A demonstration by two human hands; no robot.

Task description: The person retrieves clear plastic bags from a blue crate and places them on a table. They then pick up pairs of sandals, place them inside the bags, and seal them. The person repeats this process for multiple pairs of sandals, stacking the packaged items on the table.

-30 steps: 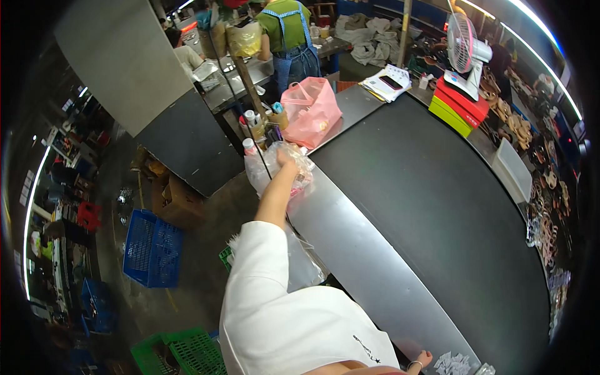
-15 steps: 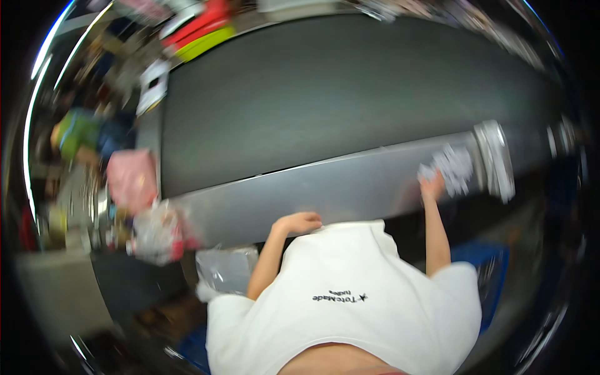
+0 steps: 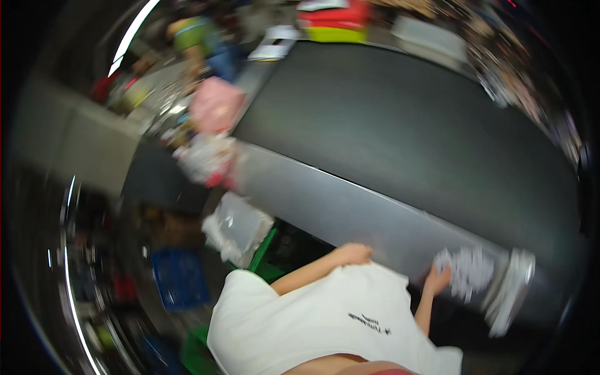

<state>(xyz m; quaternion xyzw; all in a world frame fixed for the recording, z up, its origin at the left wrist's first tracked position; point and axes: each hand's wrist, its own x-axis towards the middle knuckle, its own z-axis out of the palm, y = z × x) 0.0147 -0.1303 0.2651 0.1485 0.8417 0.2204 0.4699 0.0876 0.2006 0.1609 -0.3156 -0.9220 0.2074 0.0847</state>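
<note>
At the far left, a blue plastic crate (image 3: pixel 180 279) sits on the floor, with a green crate (image 3: pixel 265 256) just right of it, and a clear plastic bag (image 3: pixel 236 228) hangs from the tabletop's near edge, placed where it can be reached from the standing spot. Above them, at the tabletop's left end, a clear bag with something red inside (image 3: pixel 205 157) lies beside a pink plastic bag (image 3: pixel 215 107), both parked off the dark working surface. The tabletop (image 3: pixel 350 209) is a long dark sheet with a grey metal strip along its near edge. The left hand (image 3: pixel 354 253) rests at that strip, seemingly loosely curled with nothing in it, though the blur leaves this uncertain; it looks like a brace while the body leans over. Further right, the right hand (image 3: pixel 437 279) reaches to the same edge and touches a crumpled white plastic bag (image 3: pixel 467 272), fingers on its left side; whether they are closed on it cannot be told. The bag lies on the metal strip, just beside a whitish upright piece (image 3: pixel 509 290) at the tabletop's right end. At the far edge sit red and yellow-green flat boxes (image 3: pixel 334 22).
</note>
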